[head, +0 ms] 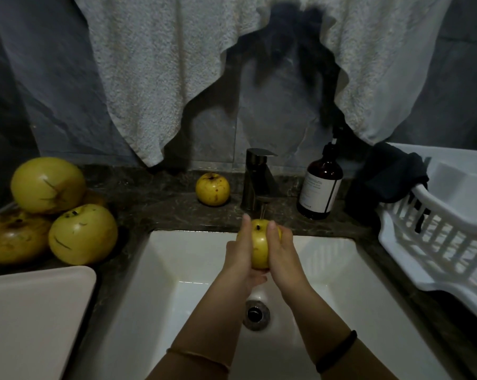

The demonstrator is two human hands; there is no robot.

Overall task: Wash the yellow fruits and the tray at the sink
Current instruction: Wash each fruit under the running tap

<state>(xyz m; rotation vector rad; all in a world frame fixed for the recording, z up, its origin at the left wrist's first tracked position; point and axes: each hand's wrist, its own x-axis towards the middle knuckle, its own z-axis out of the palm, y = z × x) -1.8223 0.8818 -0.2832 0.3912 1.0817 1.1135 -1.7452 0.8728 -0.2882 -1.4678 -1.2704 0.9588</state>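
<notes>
Both hands meet over the middle of the white sink (177,242) and clasp one yellow fruit (260,249) between them. The left hand (240,252) cups it from the left and below with its fingers curled up the side. The right hand (282,255) wraps it from the right, fingertips near the stem. A thin bracelet (199,357) sits on the left wrist and a black band (336,351) on the right. Directly below the hands lies the drain (257,314).

At the near left corner of the dark stone surface (163,209) rests the pale tray (26,311), well apart from the hands. Behind it, along the left edge, three more yellow fruits (82,234) are piled together, touching one another.

A thin stream of water (263,212) falls from the tap (256,179) onto the top of the held fruit. The tap stands at the back edge of the sink. Just to its left on the surface sits a lone yellow fruit (212,189), and to its right a brown pump bottle (321,187).

Along the right edge stands a white dish rack (437,231) with a dark cloth (388,176) draped over its far corner. On the wall behind hangs a white towel (163,64).
</notes>
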